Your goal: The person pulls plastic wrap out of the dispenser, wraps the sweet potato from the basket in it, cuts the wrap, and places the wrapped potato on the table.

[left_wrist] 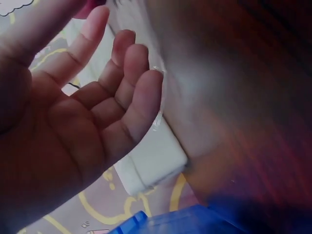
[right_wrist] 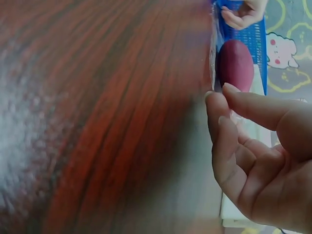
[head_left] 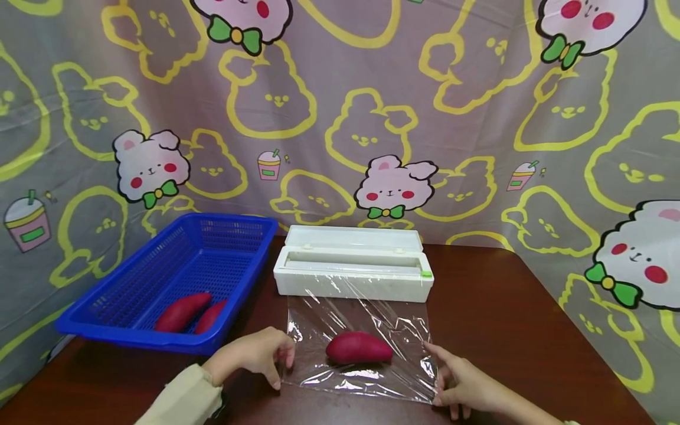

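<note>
A purple-red sweet potato [head_left: 358, 347] lies on a sheet of clear cling film [head_left: 313, 378] spread over the brown table. The film runs back to a white cling film dispenser [head_left: 355, 286], whose lid stands raised. My right hand [head_left: 463, 382] pinches the film's near right corner between thumb and finger, as the right wrist view shows. At the film's left edge is my left hand [head_left: 262, 354], its fingers loosely bent and the thumb apart from them. In the left wrist view, the left hand's fingers [left_wrist: 141, 105] overlap the film and dispenser.
A blue plastic basket [head_left: 124, 337] stands at the left with two more sweet potatoes [head_left: 183, 311] inside. Its near corner is close to my left wrist. Behind the table hangs a patterned curtain [head_left: 319, 118]. The table [head_left: 531, 330] extends to the right of the film.
</note>
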`<state>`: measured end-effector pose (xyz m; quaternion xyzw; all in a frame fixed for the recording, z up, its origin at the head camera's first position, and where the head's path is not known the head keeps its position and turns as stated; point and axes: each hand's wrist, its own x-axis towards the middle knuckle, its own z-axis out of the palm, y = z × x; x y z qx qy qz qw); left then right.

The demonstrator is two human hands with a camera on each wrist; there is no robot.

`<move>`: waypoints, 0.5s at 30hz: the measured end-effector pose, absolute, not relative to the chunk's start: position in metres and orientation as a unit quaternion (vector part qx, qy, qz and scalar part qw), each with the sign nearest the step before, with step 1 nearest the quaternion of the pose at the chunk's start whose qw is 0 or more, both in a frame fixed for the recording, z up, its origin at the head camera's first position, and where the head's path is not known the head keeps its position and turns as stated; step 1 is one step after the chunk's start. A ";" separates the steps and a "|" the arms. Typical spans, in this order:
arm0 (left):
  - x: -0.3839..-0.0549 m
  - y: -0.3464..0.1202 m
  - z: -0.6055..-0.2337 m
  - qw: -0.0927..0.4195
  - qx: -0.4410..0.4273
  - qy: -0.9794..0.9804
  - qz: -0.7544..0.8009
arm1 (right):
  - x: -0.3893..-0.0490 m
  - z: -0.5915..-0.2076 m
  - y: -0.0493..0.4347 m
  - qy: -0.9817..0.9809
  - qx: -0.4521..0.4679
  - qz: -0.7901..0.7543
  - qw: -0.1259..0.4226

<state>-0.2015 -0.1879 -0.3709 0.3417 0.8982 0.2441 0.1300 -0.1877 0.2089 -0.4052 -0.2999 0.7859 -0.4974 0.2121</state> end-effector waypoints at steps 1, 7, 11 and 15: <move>-0.202 -0.189 -0.372 0.134 0.343 0.898 0.242 | -0.188 -0.405 0.209 0.775 -0.307 -0.508 0.216; -0.203 -0.193 -0.377 0.138 0.356 0.890 0.249 | -0.190 -0.404 0.210 0.709 -0.327 -0.568 0.261; -0.204 -0.192 -0.383 0.141 0.347 0.894 0.246 | -0.190 -0.405 0.211 0.697 -0.321 -0.581 0.269; -0.204 -0.192 -0.387 0.142 0.334 0.902 0.233 | -0.189 -0.406 0.212 0.711 -0.310 -0.581 0.247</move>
